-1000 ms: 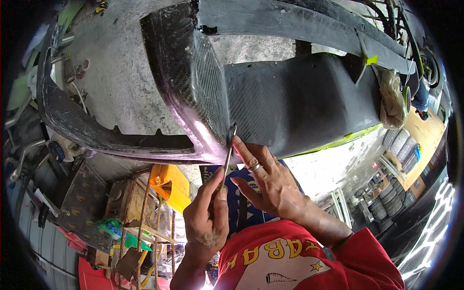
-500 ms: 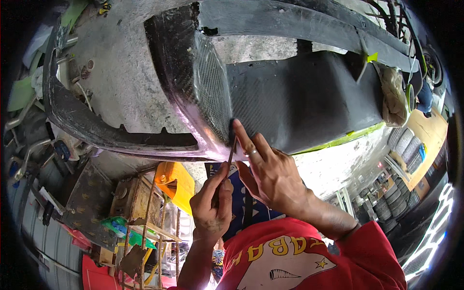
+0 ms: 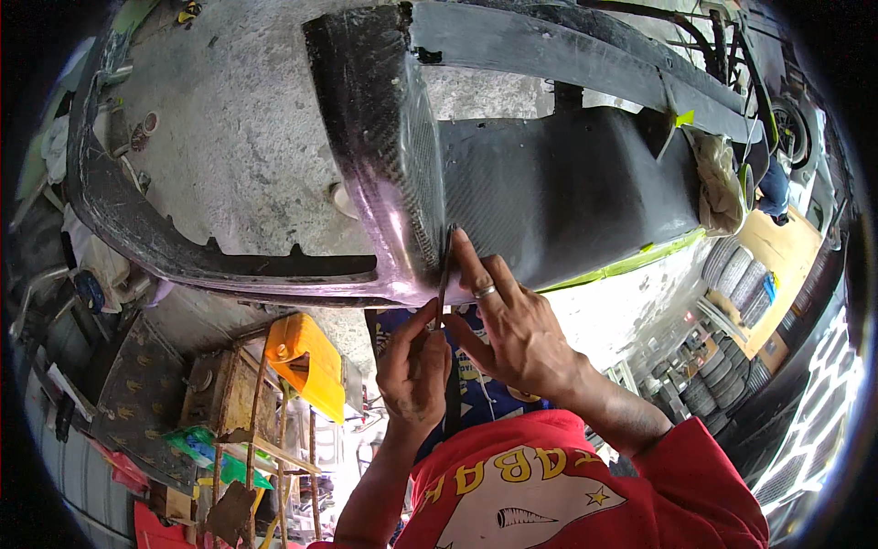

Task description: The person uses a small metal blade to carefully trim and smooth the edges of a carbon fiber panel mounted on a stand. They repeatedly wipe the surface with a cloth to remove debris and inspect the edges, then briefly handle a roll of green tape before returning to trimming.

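A large bumper-like part [image 3: 567, 201] with dark carbon-weave surfaces lies in front of me. Pinched in my left hand [image 3: 413, 371] is the near end of a thin dark strip [image 3: 444, 282], whose exact kind I cannot make out. The strip runs into the inner corner where the part's upright fin [image 3: 422, 174] meets the broad weave panel. My right hand [image 3: 523, 337], with a ring on one finger, presses its index fingertip along the strip's far end. Its thumb reaches toward the left fingers, and the other fingers are curled.
A curved dark frame [image 3: 137, 238] extends from the part to the left. Below it stand a yellow jerrycan [image 3: 309, 352] and a rusty metal rack [image 3: 283, 457]. Stacked tyres [image 3: 722, 375] are at the right. Green tape [image 3: 604, 270] edges the panel.
The view has shifted, so the fin stands further right and the jerrycan further left. Both hands keep their hold at the same corner, with the strip now more upright.
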A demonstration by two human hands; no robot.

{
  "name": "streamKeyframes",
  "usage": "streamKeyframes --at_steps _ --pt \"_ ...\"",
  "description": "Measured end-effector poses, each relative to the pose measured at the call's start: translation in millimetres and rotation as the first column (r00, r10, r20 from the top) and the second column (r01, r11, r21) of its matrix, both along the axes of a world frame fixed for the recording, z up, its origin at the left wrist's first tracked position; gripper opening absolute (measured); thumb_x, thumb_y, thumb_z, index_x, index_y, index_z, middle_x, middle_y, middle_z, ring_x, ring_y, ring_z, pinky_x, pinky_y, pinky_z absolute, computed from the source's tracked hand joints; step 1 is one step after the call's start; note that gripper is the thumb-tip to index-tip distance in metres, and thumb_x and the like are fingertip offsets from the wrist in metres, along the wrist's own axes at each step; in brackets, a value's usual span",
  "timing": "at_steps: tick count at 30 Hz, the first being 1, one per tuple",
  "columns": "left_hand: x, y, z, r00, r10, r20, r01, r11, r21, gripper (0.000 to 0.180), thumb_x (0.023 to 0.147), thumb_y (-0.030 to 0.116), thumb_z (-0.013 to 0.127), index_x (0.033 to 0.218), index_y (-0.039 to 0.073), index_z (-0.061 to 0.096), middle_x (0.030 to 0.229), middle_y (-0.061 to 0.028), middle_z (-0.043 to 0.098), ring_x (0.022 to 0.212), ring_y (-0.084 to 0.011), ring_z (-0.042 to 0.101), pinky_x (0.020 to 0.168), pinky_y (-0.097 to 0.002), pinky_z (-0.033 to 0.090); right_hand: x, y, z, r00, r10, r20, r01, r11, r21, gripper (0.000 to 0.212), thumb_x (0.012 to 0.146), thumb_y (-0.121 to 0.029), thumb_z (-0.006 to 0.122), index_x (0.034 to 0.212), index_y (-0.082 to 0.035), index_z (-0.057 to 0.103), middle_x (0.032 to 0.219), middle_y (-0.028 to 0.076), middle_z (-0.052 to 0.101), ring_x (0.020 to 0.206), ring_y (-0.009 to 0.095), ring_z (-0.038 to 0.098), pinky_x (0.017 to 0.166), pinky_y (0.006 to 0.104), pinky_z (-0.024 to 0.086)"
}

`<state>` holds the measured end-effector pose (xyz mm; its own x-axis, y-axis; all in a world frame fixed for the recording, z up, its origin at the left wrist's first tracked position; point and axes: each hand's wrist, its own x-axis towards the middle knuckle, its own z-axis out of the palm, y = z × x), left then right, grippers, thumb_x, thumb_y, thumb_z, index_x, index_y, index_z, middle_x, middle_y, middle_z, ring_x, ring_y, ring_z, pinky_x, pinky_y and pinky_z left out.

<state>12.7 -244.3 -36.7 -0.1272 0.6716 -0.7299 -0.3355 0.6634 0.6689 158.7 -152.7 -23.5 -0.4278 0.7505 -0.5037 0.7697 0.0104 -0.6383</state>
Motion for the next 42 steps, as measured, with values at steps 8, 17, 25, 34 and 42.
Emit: streamKeyframes --at_steps 8,17,25,34,42 --pt "-30.9 -18.0 10.4 0.978 -0.18 -0.109 0.194 0.971 0.137 0.035 0.107 0.007 0.057 0.14 -0.006 0.057 0.082 -0.0032 0.064 0.063 -0.006 0.053 0.056 -0.0221 0.043 23.6 -36.6 -5.5 0.953 -0.096 -0.288 0.118 0.991 0.057 0.069 0.088 0.0 0.076 0.152 0.002 0.048 0.126 0.021 0.061 0.101 0.035 0.066 0.087 0.0411 0.058" --pt "-41.8 -20.4 32.2 0.972 -0.027 -0.234 0.075 0.977 0.198 0.034 0.106 0.015 0.061 0.131 -0.007 0.059 0.071 -0.0014 0.056 0.05 -0.0042 0.044 0.046 -0.0214 0.033 6.9 24.8 -21.6 0.996 0.05 -0.077 -0.022 0.942 0.335 0.066 0.095 -0.02 0.072 0.152 0.005 0.047 0.159 0.022 0.047 0.155 0.042 0.033 0.127 0.0602 0.019" --pt "-31.5 -14.4 29.7 0.931 0.019 -0.364 0.067 0.973 0.223 0.036 0.108 0.02 0.055 0.133 -0.005 0.053 0.063 -0.0011 0.051 0.043 -0.0058 0.033 0.042 -0.0216 0.027 115.0 -3.4 38.1 0.992 0.086 -0.091 -0.038 0.9 0.434 0.067 0.095 -0.018 0.072 0.155 -0.004 0.045 0.163 0.018 0.041 0.152 0.034 0.033 0.124 0.0541 0.024" --pt "-21.5 -8.7 41.4 0.9 0.095 -0.426 0.013 0.97 0.244 0.036 0.11 0.018 0.052 0.136 -0.006 0.051 0.065 -0.0015 0.048 0.046 -0.0056 0.035 0.044 -0.0208 0.028 283.4 92.5 8.7 0.88 -0.296 0.372 -0.041 0.732 0.68 0.041 0.1 -0.013 0.067 0.14 -0.007 0.061 0.141 0.017 0.063 0.127 0.027 0.064 0.107 0.0388 0.051" --pt "-28.1 -19.6 58.3 0.868 0.109 -0.484 0.024 0.965 0.261 0.035 0.109 0.017 0.052 0.137 -0.004 0.051 0.065 -0.001 0.048 0.046 -0.0056 0.034 0.045 -0.0208 0.029 285.7 54.5 39.5 0.829 -0.546 0.121 0.287 0.601 0.746 0.047 0.099 -0.028 0.071 0.136 -0.002 0.064 0.131 0.018 0.069 0.117 0.027 0.069 0.104 0.0393 0.053"
